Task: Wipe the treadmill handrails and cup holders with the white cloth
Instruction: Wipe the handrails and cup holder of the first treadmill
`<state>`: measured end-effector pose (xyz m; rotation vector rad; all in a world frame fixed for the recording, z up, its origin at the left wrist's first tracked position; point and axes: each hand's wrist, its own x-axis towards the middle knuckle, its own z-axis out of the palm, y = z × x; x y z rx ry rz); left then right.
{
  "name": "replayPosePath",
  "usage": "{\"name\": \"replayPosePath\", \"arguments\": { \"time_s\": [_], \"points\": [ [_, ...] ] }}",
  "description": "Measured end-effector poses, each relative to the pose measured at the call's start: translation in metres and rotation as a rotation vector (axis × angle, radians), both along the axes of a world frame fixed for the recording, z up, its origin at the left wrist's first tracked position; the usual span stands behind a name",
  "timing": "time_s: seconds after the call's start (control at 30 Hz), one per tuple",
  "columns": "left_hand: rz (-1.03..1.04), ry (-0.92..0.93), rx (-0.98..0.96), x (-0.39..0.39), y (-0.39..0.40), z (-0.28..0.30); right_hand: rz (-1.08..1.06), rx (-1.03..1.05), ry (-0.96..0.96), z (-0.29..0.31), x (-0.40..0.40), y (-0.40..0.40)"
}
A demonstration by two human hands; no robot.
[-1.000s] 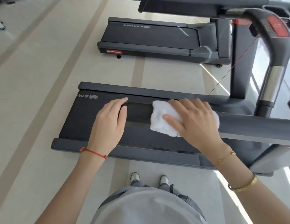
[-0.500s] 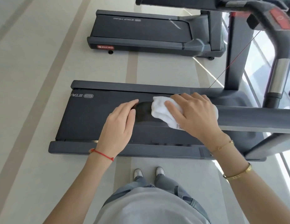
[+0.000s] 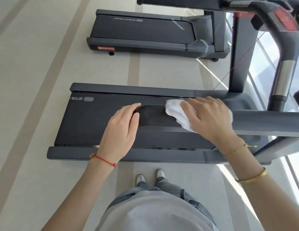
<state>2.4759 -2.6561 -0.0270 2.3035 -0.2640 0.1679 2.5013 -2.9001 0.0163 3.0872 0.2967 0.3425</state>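
White cloth (image 3: 174, 112), dark grey handrail (image 3: 262, 120), red wrist string (image 3: 103, 160), beige striped floor (image 3: 37, 80).

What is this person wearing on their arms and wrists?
Both forearms are bare, with no sleeves in view. The left hand has a thin red string bracelet at the wrist. The right hand has a fine gold chain bracelet at the wrist and a broader gold bangle further up the forearm.
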Motion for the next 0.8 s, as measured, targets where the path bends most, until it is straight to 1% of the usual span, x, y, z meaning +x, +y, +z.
{"name": "replayPosePath", "arguments": {
  "time_s": [0.03,0.13,0.2,0.27,0.33,0.4,0.47,0.5,0.63,0.73,0.8],
  "points": [
    [0.001,0.0,-0.001,0.0,-0.001,0.0,0.033,-0.008,-0.008,-0.001,-0.001,0.013],
    [0.002,-0.01,-0.039,-0.002,-0.003,0.0,0.123,0.121,-0.092,-0.009,-0.006,0.049],
    [0.009,-0.008,-0.056,-0.002,-0.004,-0.001,0.186,0.132,-0.162,-0.017,-0.01,0.045],
    [0.027,-0.005,-0.048,-0.002,-0.005,-0.002,0.231,0.126,-0.222,-0.02,-0.016,0.021],
    [0.039,-0.007,-0.042,-0.002,-0.007,0.0,0.142,0.128,-0.268,-0.02,-0.02,-0.011],
    [0.029,-0.013,-0.041,-0.001,-0.011,0.003,-0.024,0.148,-0.309,-0.017,-0.02,-0.033],
    [0.004,-0.032,-0.032,0.001,-0.016,0.006,-0.116,0.158,-0.32,-0.014,-0.017,-0.029],
    [-0.011,-0.048,-0.017,0.002,-0.019,0.008,-0.107,0.161,-0.306,-0.014,-0.015,-0.019],
    [-0.055,-0.132,0.082,0.008,-0.038,0.016,0.097,0.195,-0.277,-0.024,-0.016,0.017],
    [-0.046,-0.193,0.162,0.011,-0.054,0.023,0.168,0.183,-0.303,-0.025,-0.015,0.0],
    [-0.037,-0.223,0.227,0.011,-0.067,0.026,0.15,0.179,-0.325,-0.025,-0.015,-0.02]
  ]
}}
